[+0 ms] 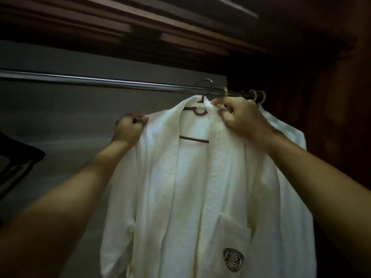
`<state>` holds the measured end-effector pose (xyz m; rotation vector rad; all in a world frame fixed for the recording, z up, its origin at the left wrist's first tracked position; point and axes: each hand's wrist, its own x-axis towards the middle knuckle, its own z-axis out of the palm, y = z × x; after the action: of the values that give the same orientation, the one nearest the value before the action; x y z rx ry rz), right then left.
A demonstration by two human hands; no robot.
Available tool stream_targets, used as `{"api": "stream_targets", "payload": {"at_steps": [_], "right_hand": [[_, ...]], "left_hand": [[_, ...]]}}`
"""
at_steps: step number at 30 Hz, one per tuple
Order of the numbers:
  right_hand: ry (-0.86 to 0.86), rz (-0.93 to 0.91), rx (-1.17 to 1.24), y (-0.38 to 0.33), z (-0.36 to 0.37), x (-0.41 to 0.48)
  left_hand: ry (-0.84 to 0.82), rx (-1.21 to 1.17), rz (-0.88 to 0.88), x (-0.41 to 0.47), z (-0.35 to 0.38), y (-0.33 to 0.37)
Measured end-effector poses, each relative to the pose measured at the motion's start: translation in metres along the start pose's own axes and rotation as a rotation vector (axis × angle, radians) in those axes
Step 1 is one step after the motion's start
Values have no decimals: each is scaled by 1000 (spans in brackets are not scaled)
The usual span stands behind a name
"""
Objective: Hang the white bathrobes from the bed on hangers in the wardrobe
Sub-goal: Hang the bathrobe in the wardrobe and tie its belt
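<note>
White bathrobe (190, 187) draped on dark hanger (193, 139), hook over wardrobe rail (100, 82); second robe (291, 131) behind, right.

dark shape (19, 157) at left edge, grey wall (80, 121) behind, brown wooden boards (112, 19) overhead

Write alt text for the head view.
Two hands hold a white bathrobe on a dark hanger hooked over the wardrobe rail: left hand grips its shoulder, right hand pinches the collar. Another white robe hangs behind at right.

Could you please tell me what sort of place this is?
Probably a hotel wardrobe's inside: a metal rail under dark wood panels, and a white bathrobe with an embroidered emblem on a wooden hanger.
</note>
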<state>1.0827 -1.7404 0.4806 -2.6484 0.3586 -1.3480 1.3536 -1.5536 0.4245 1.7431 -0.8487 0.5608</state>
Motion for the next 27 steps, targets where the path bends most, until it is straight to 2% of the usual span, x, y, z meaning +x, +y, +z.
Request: {"api": "stream_targets", "payload": {"at_steps": [2,4,7,10,13,19,24,27], "right_hand": [[-27,24,-45,11,7,24],[-57,57,-62,19,12,44],[-95,117,-137,32,28,66],[-140,225,-169,51,52,68],[-161,210,-145,70,67,57],[-209,260,-58,69,45,80],[-275,305,-163,75,54,91],[-339,363,-220,76,53,100]], "left_hand": [[-13,0,55,26,14,1],[-44,41,23,50,26,-3],[-117,-12,82,82,46,-16],[-239,35,58,92,78,-36],[-313,-12,35,83,117,-63],[-305,-149,0,90,155,-72],[-259,-182,-1,99,155,-66],[-295,-171,-2,98,157,-61]]}}
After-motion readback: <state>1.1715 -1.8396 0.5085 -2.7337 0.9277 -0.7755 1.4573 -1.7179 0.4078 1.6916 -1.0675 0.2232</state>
